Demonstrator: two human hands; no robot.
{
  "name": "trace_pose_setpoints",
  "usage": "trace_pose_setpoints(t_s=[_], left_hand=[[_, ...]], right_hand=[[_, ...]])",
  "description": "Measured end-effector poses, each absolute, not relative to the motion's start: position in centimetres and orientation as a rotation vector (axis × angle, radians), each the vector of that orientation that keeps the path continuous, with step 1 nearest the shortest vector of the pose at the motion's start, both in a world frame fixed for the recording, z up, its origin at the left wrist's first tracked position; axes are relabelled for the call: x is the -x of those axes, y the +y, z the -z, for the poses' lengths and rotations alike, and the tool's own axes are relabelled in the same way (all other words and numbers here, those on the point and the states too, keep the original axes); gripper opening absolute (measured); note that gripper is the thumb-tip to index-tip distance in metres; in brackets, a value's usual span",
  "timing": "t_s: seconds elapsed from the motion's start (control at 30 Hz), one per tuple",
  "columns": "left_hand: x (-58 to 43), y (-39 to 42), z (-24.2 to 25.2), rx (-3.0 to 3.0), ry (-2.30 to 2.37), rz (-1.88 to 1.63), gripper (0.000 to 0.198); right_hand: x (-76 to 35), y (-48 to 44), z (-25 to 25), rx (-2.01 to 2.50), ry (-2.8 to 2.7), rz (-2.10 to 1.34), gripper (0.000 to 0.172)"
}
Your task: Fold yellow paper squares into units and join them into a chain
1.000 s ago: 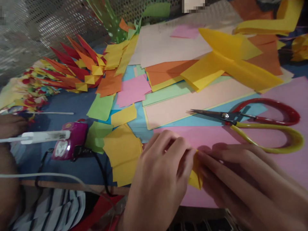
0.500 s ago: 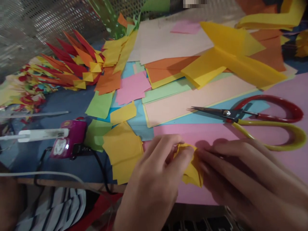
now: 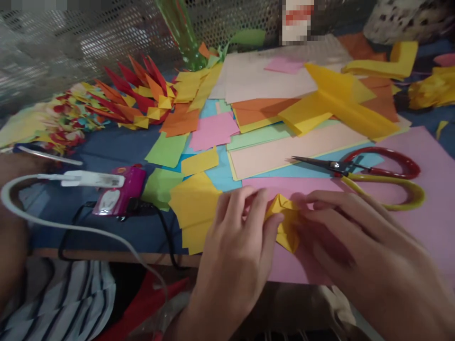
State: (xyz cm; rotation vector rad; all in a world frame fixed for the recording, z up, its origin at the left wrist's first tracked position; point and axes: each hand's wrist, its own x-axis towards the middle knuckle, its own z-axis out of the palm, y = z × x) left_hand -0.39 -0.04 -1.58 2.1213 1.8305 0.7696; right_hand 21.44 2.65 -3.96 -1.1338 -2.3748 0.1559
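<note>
A small folded yellow paper (image 3: pixel 287 232) is between my two hands, over a pink sheet (image 3: pixel 295 270) at the table's front edge. My left hand (image 3: pixel 238 237) pinches its left side, thumb on the near face. On the other side, the fingers of my right hand (image 3: pixel 351 237) are closed at the paper's right edge; their tips are partly in shadow. Scissors (image 3: pixel 336 166) with one red and one yellow handle lie just beyond my right hand, blades pointing left. Left of my left hand is a stack of yellow squares (image 3: pixel 195 213).
Coloured paper strips (image 3: pixel 277 147) and a large folded yellow paper (image 3: pixel 330 104) lie farther back. Spiky red and orange paper pieces (image 3: pixel 138 90) stand at back left. A purple device (image 3: pixel 121 192) with cables sits left. Another person's arm (image 3: pixel 14 208) rests at the left edge.
The view has shifted, so the table things appear farther left on the right side and farther right on the left. The yellow paper now shows a pointed top fold. The other person's arm has come further in.
</note>
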Motion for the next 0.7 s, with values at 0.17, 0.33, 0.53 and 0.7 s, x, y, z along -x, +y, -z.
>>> trace_pose_setpoints(t_s=[0.17,0.33,0.53,0.7], left_hand=[[0.0,0.1,1.7,-2.153,1.810,-0.684,0.024],[0.7,0.6,1.2,-2.054,1.687,-0.740,0.016],[1.1,0.5,1.8,-2.021,1.545,-0.865,0.016],[2.2,0.4,2.2,-2.149,1.447,-0.876,0.016]], right_hand=[[-20.8,3.0,4.1,1.169,-2.289,-0.203,0.038],[-20.9,3.2,4.0,1.181,-2.315,-0.250,0.042],[-20.9,3.2,3.6,1.135,-2.254,-0.263,0.031],[-21.1,3.3,3.5,1.126,-2.242,-0.291,0.027]])
